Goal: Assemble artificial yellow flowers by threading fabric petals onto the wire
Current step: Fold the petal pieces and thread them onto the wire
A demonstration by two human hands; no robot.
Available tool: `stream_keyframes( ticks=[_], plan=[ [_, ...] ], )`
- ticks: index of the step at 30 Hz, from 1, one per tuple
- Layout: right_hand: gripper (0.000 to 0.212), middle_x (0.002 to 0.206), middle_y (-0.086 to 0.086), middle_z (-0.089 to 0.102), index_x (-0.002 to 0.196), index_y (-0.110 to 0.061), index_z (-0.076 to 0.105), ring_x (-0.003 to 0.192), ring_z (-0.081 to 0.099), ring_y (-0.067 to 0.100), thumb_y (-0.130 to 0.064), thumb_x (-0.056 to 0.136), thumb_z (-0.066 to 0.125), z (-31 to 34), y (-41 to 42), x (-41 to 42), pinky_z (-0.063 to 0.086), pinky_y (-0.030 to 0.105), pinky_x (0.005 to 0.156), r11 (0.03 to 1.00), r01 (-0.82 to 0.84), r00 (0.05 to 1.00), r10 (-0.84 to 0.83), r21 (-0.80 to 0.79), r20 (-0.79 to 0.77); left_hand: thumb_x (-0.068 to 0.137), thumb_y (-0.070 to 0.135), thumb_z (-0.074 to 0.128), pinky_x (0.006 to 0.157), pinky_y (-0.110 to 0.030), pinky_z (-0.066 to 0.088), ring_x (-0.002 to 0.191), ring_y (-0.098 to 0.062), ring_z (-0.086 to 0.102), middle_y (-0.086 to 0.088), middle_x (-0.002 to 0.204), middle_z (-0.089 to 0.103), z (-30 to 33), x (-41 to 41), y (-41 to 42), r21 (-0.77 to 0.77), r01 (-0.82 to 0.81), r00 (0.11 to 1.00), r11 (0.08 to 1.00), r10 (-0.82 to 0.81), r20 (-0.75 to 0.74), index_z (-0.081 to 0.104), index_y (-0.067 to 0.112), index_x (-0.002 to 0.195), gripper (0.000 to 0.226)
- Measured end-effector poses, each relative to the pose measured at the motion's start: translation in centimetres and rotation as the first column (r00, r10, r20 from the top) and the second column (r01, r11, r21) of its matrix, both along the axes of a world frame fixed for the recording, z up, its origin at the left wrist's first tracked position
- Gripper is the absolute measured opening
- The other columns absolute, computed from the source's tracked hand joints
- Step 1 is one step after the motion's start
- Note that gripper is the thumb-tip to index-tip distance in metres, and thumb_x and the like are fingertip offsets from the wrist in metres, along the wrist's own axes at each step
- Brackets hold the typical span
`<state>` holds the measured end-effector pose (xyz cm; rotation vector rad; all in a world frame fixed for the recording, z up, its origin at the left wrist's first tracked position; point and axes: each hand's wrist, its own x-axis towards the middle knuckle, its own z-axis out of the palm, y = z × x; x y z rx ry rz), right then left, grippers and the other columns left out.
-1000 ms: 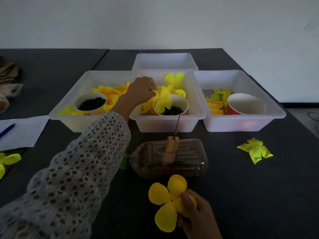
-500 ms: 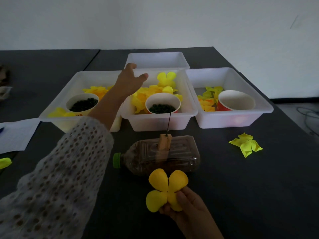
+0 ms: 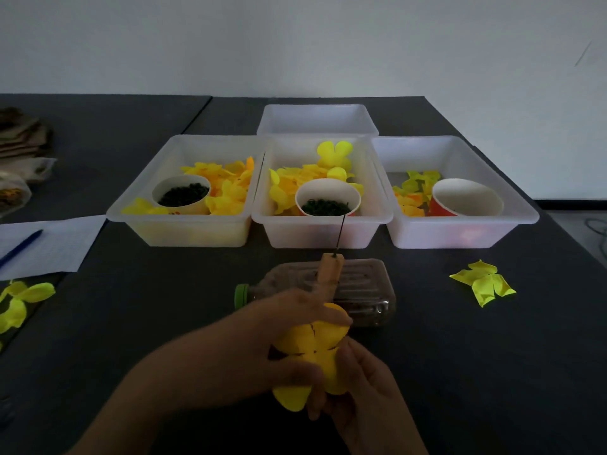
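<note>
Holding one yellow fabric petal piece [image 3: 310, 351] between them, the left hand [image 3: 262, 343] and right hand [image 3: 364, 389] pinch it low before the bottle [image 3: 361, 290]; the upright wire [image 3: 340, 234] is bare, so threading seems not begun. Three white trays [image 3: 184, 231] stand on a dark table [image 3: 131, 307], against a pale wall [image 3: 295, 44].

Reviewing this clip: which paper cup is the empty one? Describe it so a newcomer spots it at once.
Three white bins stand in a row across the dark table, with a fourth behind them. Look in the right bin: the cup there sits beside a few yellow petals. It alone has a red outside and a bare white inside; the other two hold dark green bits.
</note>
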<state>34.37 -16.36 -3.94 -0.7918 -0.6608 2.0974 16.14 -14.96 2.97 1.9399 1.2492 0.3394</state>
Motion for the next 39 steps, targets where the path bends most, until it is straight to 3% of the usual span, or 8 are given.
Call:
stream_keyframes(
  ticks=[6,9,14,20,27,31,36,39],
  plan=[
    [0.067,0.074,0.018,0.064,0.104,0.004,0.052,0.062,0.063,0.024,-0.037,0.062,0.085,0.5,-0.3,-0.7,0.051,0.032,0.055,0.989,-0.124,0.992,0.123,0.075,0.014,0.085,0.029,0.071,0.082,-0.02,0.044,0.11,0.012,0.051,0.037,0.118,0.052,-1.7,0.1,-1.6,0.163,-0.402,0.909,0.901,0.371,0.192,0.062,0.06,0.105,0.038],
    [0.05,0.08,0.015,0.07,0.106,0.002,0.059,0.073,0.068,0.023,-0.033,0.074,0.076,0.6,0.0,0.5,0.053,0.029,0.066,0.964,-0.197,0.966,0.16,0.177,0.203,0.084,0.029,0.072,0.082,-0.024,0.044,0.108,0.009,0.055,0.035,0.117,0.056,-2.1,-0.2,-2.0,0.123,-0.407,0.901,0.905,0.375,0.219,0.065,0.056,0.103,0.034],
    [0.036,0.07,0.012,0.069,0.093,0.0,0.067,0.062,0.066,0.018,-0.029,0.072,0.068,1.0,0.2,1.6,0.052,0.025,0.058,0.942,-0.185,0.917,0.064,0.279,0.393,0.087,0.028,0.069,0.082,-0.023,0.043,0.108,0.008,0.054,0.031,0.115,0.056,-2.7,0.9,-2.3,0.086,-0.418,0.889,0.904,0.388,0.242,0.066,0.055,0.098,0.029],
    [0.055,0.056,0.009,0.059,0.082,0.005,0.063,0.047,0.056,0.015,-0.045,0.066,0.077,1.1,-0.4,1.4,0.045,0.021,0.046,0.956,-0.023,0.911,-0.1,0.291,0.4,0.069,0.063,0.067,0.087,-0.015,0.041,0.122,0.021,0.031,0.045,0.132,0.028,-2.3,2.1,-3.0,0.099,-0.33,0.933,0.939,0.308,0.188,0.06,0.059,0.104,0.036],
    [0.095,0.062,0.019,0.056,0.076,0.005,0.063,0.053,0.05,0.027,-0.08,0.035,0.076,0.4,-0.5,0.5,0.04,0.028,0.044,0.936,0.116,0.892,-0.245,0.332,0.381,0.077,0.035,0.076,0.093,-0.012,0.045,0.12,0.011,0.045,0.037,0.123,0.045,-2.6,4.1,-3.8,0.253,-0.445,0.887,0.859,0.384,0.255,0.067,0.043,0.08,0.012],
    [0.075,0.05,0.005,0.048,0.059,-0.012,0.066,0.043,0.044,0.016,-0.082,0.034,0.076,0.4,-0.5,0.1,0.035,0.024,0.04,0.933,0.158,0.889,-0.277,0.323,0.366,0.076,0.032,0.07,0.083,-0.002,0.04,0.104,0.009,0.054,0.028,0.107,0.056,-2.1,3.5,-2.9,0.219,-0.571,0.803,0.791,0.483,0.348,0.066,0.034,0.073,0.005],
    [0.041,0.059,0.006,0.065,0.069,-0.02,0.076,0.045,0.06,0.017,-0.058,0.055,0.076,0.1,-0.7,0.3,0.046,0.025,0.039,0.9,0.386,0.865,-0.429,0.201,0.261,0.089,0.026,0.065,0.071,-0.029,0.053,0.081,-0.007,0.063,0.007,0.086,0.067,-1.2,1.7,1.5,0.154,-0.682,0.693,0.715,0.564,0.449,0.066,0.016,0.08,0.013],
    [0.025,0.055,0.005,0.061,0.067,-0.03,0.075,0.04,0.055,0.017,-0.052,0.063,0.063,0.0,-0.8,0.8,0.042,0.025,0.036,0.861,0.466,0.817,-0.507,0.202,0.276,0.095,0.025,0.062,0.057,-0.023,0.043,0.061,0.002,0.054,0.013,0.064,0.059,-0.2,-0.4,5.3,0.19,-0.805,0.566,0.563,0.631,0.53,0.059,0.021,0.073,0.022]
  ],
)
